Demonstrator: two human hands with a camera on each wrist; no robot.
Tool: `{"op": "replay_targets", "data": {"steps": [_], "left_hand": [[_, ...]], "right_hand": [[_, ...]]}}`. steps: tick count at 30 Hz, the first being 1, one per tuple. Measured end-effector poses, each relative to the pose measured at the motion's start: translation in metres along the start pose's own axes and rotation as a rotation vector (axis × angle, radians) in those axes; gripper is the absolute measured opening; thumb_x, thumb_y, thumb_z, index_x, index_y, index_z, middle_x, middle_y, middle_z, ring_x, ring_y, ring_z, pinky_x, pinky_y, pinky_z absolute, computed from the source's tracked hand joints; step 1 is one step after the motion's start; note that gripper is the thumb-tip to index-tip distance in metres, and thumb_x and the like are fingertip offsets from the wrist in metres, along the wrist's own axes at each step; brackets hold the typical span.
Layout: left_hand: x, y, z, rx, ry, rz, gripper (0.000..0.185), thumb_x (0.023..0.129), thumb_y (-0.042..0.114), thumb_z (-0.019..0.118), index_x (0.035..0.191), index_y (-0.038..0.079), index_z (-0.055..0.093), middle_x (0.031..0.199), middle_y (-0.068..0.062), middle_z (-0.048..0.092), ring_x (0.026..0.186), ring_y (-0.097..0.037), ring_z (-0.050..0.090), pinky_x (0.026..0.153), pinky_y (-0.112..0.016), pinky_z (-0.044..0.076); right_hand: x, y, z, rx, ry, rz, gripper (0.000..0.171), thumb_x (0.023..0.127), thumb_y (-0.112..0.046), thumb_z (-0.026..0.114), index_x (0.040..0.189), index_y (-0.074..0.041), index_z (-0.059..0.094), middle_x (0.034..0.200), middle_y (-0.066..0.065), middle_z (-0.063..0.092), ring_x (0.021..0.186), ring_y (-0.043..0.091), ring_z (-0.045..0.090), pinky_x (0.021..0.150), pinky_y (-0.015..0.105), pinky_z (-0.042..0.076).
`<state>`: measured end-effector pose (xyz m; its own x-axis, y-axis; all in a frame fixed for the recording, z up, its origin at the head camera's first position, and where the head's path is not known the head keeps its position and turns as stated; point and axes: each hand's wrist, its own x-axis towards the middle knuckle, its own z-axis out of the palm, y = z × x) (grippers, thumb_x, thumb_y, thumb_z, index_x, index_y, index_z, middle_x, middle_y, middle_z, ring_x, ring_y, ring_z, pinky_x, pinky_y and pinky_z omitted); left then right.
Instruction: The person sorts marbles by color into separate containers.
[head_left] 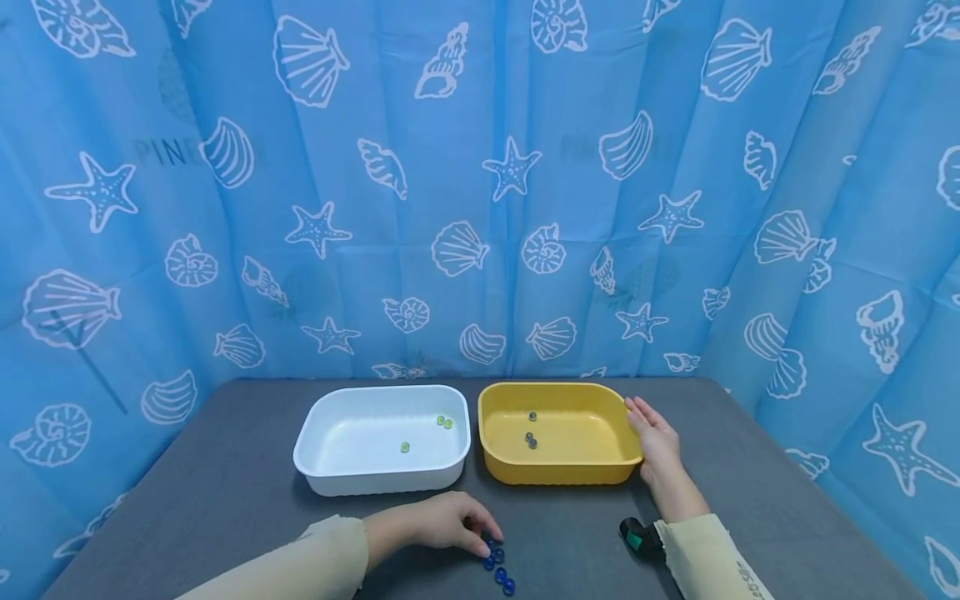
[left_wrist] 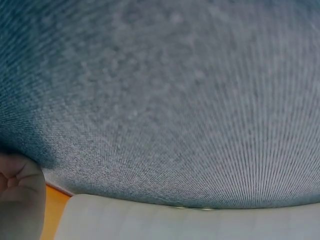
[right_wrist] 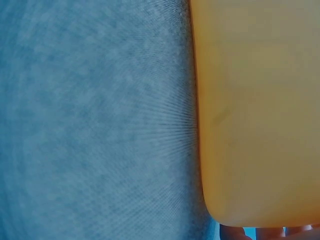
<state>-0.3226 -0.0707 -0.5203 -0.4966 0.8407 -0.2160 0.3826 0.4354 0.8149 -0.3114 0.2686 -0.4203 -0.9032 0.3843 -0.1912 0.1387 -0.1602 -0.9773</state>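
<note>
My left hand [head_left: 450, 523] is low over the table, its thumb and index fingertip closed about a dark blue marble in a small group. More blue marbles [head_left: 505, 581] lie just in front of it. My right hand [head_left: 660, 446] rests against the right end of a yellow basin [head_left: 562, 475], fingers fairly straight along the rim. In the right wrist view its fingers [right_wrist: 270, 233] show past the basin's end. Three greyish-blue marbles [head_left: 531, 442] lie inside. Left of it stands a white basin [head_left: 382, 483] with three yellow-green marbles [head_left: 405, 447].
The grey cloth-covered table [head_left: 247, 475] runs back to a blue curtain [head_left: 480, 208] with shell prints. A black strap with a green patch [head_left: 636, 538] is near the right wrist. The two basins stand side by side with a narrow gap.
</note>
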Motion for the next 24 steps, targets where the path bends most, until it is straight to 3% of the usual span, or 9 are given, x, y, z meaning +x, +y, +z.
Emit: {"op": "replay_targets", "data": {"steps": [6, 14, 24], "left_hand": [[-0.002, 0.002, -0.001, -0.022, 0.004, -0.014, 0.018, 0.088, 0.031, 0.072, 0.106, 0.037, 0.073, 0.081, 0.005, 0.065, 0.069, -0.01, 0.056, 0.057, -0.024, 0.044], [-0.004, 0.012, 0.003, -0.001, 0.067, -0.039, 0.014, 0.085, 0.026, 0.075, 0.098, 0.032, 0.075, 0.076, 0.004, 0.063, 0.066, -0.011, 0.054, 0.056, -0.024, 0.042], [-0.003, 0.009, 0.004, 0.013, 0.087, -0.053, 0.009, 0.086, 0.03, 0.074, 0.095, 0.033, 0.073, 0.078, 0.005, 0.063, 0.068, -0.011, 0.055, 0.057, -0.025, 0.043]], "right_hand": [[0.001, 0.002, 0.0, 0.003, -0.006, -0.028, 0.052, 0.105, -0.016, 0.043, 0.154, -0.01, 0.026, 0.154, 0.007, 0.033, 0.142, 0.02, 0.028, 0.114, 0.036, 0.024], [0.001, 0.0, 0.0, 0.011, -0.002, -0.029, 0.051, 0.105, -0.015, 0.043, 0.153, -0.009, 0.027, 0.154, 0.007, 0.033, 0.142, 0.02, 0.029, 0.114, 0.035, 0.025], [0.001, 0.0, 0.0, 0.017, -0.009, -0.021, 0.051, 0.105, -0.015, 0.042, 0.154, -0.01, 0.026, 0.154, 0.007, 0.032, 0.142, 0.02, 0.028, 0.114, 0.035, 0.025]]}}
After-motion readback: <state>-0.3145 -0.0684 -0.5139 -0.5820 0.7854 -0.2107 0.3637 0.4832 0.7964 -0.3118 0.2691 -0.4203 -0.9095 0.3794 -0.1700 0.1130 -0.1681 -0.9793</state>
